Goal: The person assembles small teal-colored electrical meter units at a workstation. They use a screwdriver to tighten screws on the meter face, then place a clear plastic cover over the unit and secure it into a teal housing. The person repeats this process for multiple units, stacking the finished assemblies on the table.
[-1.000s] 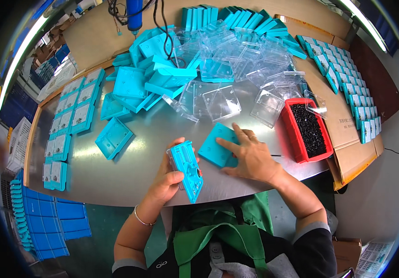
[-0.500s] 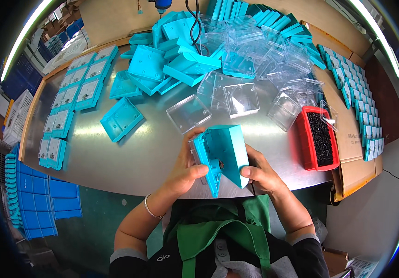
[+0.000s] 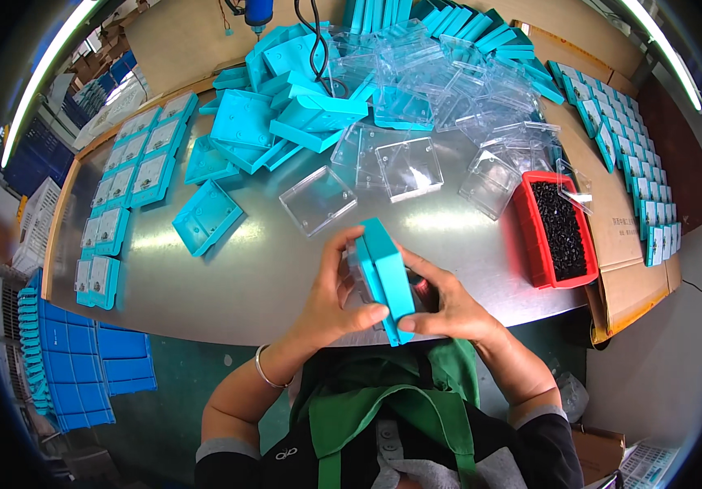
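Above the table's front edge I hold a turquoise plastic case (image 3: pixel 384 277) on edge, its two halves brought together. My left hand (image 3: pixel 332 297) grips the left half, which has a clear cover along its outer face, with the thumb on the near end. My right hand (image 3: pixel 447 303) grips the other half from the right, thumb at the lower corner and fingers behind. A dark reddish round part (image 3: pixel 425 292) shows between the right thumb and fingers. Beyond my hands lies a clear plastic cover (image 3: pixel 318 200), and left of it a turquoise shell (image 3: pixel 207 217).
Turquoise shells (image 3: pixel 241 120) and clear covers (image 3: pixel 481 90) are heaped at the back. A red bin (image 3: pixel 526 236) of small black parts stands right. Rows of assembled cases (image 3: pixel 150 178) line the left; more (image 3: pixel 604 122) sit on cardboard at right. A blue power driver (image 3: pixel 259 12) hangs above.
The two turquoise halves, spread apart like a book half a second ago, are now together. My right hand has moved toward the left, and the view has shifted slightly.
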A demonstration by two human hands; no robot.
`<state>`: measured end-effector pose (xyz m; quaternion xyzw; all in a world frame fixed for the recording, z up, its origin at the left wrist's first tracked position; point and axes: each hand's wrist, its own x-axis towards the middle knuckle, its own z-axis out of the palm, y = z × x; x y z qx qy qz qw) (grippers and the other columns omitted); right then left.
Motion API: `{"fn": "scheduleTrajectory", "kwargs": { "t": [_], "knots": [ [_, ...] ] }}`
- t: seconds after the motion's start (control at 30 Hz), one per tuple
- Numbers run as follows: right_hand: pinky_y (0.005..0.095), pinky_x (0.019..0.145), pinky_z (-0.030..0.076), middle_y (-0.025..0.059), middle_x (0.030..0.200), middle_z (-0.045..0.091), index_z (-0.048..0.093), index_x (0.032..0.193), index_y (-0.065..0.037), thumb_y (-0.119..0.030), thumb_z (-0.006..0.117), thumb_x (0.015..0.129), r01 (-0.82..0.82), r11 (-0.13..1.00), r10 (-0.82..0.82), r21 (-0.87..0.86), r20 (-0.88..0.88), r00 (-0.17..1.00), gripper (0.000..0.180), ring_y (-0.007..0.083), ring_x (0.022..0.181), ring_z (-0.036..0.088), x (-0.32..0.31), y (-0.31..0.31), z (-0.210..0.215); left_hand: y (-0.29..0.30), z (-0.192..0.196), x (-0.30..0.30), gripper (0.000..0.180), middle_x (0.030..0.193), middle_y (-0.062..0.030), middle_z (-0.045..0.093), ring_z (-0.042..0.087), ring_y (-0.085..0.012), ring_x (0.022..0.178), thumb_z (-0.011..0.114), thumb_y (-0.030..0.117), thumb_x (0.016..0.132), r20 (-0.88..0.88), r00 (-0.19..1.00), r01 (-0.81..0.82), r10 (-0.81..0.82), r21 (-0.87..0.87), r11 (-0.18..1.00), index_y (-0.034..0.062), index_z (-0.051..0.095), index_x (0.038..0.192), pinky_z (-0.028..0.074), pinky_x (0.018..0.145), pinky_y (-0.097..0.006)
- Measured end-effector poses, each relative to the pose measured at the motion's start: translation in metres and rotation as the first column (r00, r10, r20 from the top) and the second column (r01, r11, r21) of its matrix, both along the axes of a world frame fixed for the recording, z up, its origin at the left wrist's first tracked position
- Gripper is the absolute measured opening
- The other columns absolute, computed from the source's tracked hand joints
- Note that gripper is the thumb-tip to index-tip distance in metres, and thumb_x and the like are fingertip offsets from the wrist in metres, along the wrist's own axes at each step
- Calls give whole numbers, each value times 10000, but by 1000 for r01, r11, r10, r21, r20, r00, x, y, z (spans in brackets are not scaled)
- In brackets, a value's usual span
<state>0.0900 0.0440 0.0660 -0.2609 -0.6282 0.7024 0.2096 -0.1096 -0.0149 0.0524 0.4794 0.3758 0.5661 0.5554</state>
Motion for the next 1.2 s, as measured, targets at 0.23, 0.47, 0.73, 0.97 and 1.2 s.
{"fn": "scheduleTrajectory", "kwargs": {
  "t": [0.23, 0.47, 0.73, 0.97, 1.2],
  "knots": [
    [367, 958, 400, 167, 1471, 320, 214, 1479, -87, -120, 767, 701, -23, 948, 31, 319, -23, 999, 955, 260, 1277, 402, -7, 3, -7, 4, -4, -6, 1012, 1385, -149, 240, 296, -282, 1296, 792, 271, 633, -357, 930, 8, 85, 250, 968, 95, 171, 1412, 306, 1047, -430],
    [312, 592, 508, 182, 863, 641, 497, 1255, 26, -146, 743, 737, 213, 635, -303, 743, -14, 953, 599, 241, 682, 639, -26, -16, 22, 4, 0, -9, 1020, 1405, -302, 208, 293, -472, 1278, 867, 180, 528, -537, 545, -106, 644, 718, 688, 135, 293, 1370, 325, 1005, -535],
    [233, 461, 393, 47, 718, 618, 615, 1095, 31, -261, 705, 815, 205, 969, -217, 135, 85, 972, 414, 88, 590, 557, -42, 16, 17, -36, -3, -32, 790, 1422, -251, 318, 299, -408, 1341, 815, 376, 650, -705, 273, 124, 654, 700, 703, 166, 453, 1321, 253, 1064, -554],
    [200, 470, 380, 143, 998, 668, 522, 1233, 48, -359, 567, 926, -90, 953, 65, -288, -95, 993, 512, 147, 748, 667, -96, 21, 25, -46, 3, -116, 353, 1306, -76, 516, 476, -316, 1213, 654, 155, 794, -601, -107, 49, 792, 792, 608, 187, 635, 1145, 340, 1028, -474],
    [189, 476, 374, 101, 929, 687, 563, 1176, 24, -187, 587, 919, -27, 998, 22, 53, 97, 995, 334, 97, 681, 640, -58, 26, 28, -88, -21, -287, 589, 1188, -120, 519, 465, -325, 1132, 706, 53, 691, -683, -506, -344, 527, 719, 604, 175, 569, 1250, 361, 960, -449]
  ]
}}
